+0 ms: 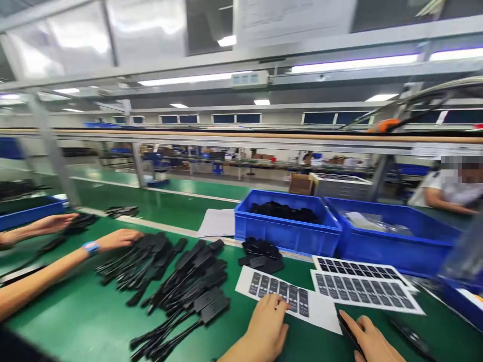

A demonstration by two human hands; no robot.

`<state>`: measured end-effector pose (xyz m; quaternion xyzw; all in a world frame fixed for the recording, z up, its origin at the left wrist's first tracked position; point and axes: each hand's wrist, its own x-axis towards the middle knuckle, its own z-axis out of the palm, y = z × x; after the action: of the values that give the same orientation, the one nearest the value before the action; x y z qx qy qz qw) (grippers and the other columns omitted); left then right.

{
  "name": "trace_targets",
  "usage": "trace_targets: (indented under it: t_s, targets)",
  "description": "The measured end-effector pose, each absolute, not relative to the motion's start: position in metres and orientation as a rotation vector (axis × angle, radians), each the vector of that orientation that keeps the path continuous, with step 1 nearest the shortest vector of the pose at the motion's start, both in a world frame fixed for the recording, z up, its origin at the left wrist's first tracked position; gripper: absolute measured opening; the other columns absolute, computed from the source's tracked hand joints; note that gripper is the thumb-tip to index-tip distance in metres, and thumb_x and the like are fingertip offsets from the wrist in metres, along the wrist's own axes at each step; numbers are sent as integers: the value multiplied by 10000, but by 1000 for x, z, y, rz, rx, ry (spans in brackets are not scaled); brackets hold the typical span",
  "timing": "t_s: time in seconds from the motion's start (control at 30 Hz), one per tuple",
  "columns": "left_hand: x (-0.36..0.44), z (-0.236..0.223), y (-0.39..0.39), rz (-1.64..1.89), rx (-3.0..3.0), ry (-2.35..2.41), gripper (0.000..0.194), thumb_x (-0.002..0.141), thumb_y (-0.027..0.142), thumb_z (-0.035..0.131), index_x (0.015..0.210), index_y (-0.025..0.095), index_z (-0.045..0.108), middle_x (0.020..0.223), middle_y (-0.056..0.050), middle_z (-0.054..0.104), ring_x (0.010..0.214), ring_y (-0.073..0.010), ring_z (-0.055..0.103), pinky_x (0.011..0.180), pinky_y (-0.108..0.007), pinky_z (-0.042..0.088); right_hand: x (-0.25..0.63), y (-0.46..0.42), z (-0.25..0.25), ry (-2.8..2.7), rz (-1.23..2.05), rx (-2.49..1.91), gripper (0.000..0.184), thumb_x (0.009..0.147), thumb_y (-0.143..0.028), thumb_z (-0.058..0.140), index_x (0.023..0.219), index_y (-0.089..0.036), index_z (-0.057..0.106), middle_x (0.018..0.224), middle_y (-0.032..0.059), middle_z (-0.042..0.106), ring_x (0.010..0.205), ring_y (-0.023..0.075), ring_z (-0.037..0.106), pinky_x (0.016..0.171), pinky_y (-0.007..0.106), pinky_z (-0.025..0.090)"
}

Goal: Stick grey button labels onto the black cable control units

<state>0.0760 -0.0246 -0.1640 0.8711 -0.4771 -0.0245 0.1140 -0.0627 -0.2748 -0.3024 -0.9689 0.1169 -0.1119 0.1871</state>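
My left hand [266, 324] is over a white label sheet [324, 312], its bent fingers together on the lower edge of the dark labels. Their tips are partly hidden. At the sheet's right end, my right hand [372, 337] is closed on a slim black piece [349, 329], seen edge-on, its kind unclear. Two more label sheets [362, 290] overlap beyond my hands. Left of my left hand lie rows of black cable adapters [211, 306], flat heads pointing away from me. A small pile of black pieces [260, 251] sits behind the sheet.
Blue bins stand at the back, one with black parts [287, 239], another with clear bags [396, 236]. A co-worker's hands [116, 240] reach in from the left over adapters. A dark tool-like object [411, 337] lies at right. Another person [451, 193] sits far right.
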Motion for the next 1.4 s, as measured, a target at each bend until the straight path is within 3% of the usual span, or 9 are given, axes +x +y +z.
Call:
trace_targets:
  t_s: [0.13, 0.23, 0.4, 0.63, 0.87, 1.03, 1.1, 1.2, 1.4]
  targets:
    - [80, -165, -25, -129, 2805, -1403, 469, 834, 244, 466, 1294, 173, 520, 1441, -98, 356, 1335, -290, 299, 1135, -423, 209, -92, -286, -279, 756, -388, -3017, 708, 688, 51, 373, 1341, -155, 554, 1086, 198, 538, 886, 266, 578, 717, 378, 497]
    - [78, -167, -29, -266, 2932, -1371, 523, 881, 285, 433, 1395, 190, 453, 1507, -95, 259, 1408, -300, 171, 1159, -427, 144, -87, -283, -239, 980, -220, -3008, 661, 720, 69, 358, 1309, -135, 579, 1165, 201, 529, 1013, 339, 539, 790, 462, 454]
    - [76, -165, -32, -248, 2982, -1400, 512, 909, 304, 416, 1419, 257, 432, 1500, -95, 277, 1391, -295, 232, 1136, -427, 199, -25, -265, -208, 461, -323, -2463, 319, 892, -115, 415, 1115, -96, 642, 1090, 141, 544, 1016, 238, 553, 913, 363, 421]
    - [82, -171, -31, -255, 2943, -1423, 525, 909, 409, 421, 1419, 287, 428, 1495, -100, 286, 1378, -309, 252, 1133, -447, 192, 36, -234, -237, 357, -506, -2282, 265, 882, -163, 465, 1055, -95, 652, 1041, 127, 550, 1009, 226, 543, 913, 341, 406]
    - [74, -167, -32, -227, 2916, -1346, 520, 904, 435, 466, 1406, 302, 441, 1481, -71, 319, 1355, -303, 273, 1127, -448, 206, 11, -237, -225, 242, -1015, -1938, 284, 925, -376, 456, 852, -157, 621, 894, 73, 564, 768, 157, 533, 648, 270, 431]
    - [72, -127, -31, -160, 3075, -1243, 696, 839, 290, 606, 1468, 184, 327, 1375, -133, 415, 1214, -282, 430, 1042, -406, 356, -8, -234, -206, 236, -1295, -1817, 180, 916, -334, 512, 895, -166, 575, 855, 31, 564, 722, 111, 535, 643, 207, 453]
    - [78, -104, -18, -85, 3258, -1015, 645, 772, 123, 634, 1383, 75, 433, 1177, -182, 523, 1070, -326, 504, 925, -467, 419, -12, -230, -201, 206, -1325, -1837, 159, 922, -317, 506, 892, -172, 562, 841, 20, 556, 703, 99, 525, 624, 188, 446]
    - [91, -78, 15, -75, 3364, -826, 521, 688, 97, 708, 1185, 18, 575, 1132, -215, 511, 1065, -366, 491, 891, -473, 424, -15, -223, -196, 153, -1338, -1844, 141, 928, -302, 498, 882, -179, 549, 827, 14, 543, 696, 95, 508, 621, 188, 436]
    - [101, -72, 64, -92, 3311, -911, 448, 751, 129, 642, 1193, 164, 576, 1160, -106, 493, 1063, -226, 494, 931, -319, 396, -18, -213, -193, 91, -1282, -1825, 150, 932, -308, 499, 877, -179, 553, 836, 29, 539, 698, 105, 504, 625, 213, 428]
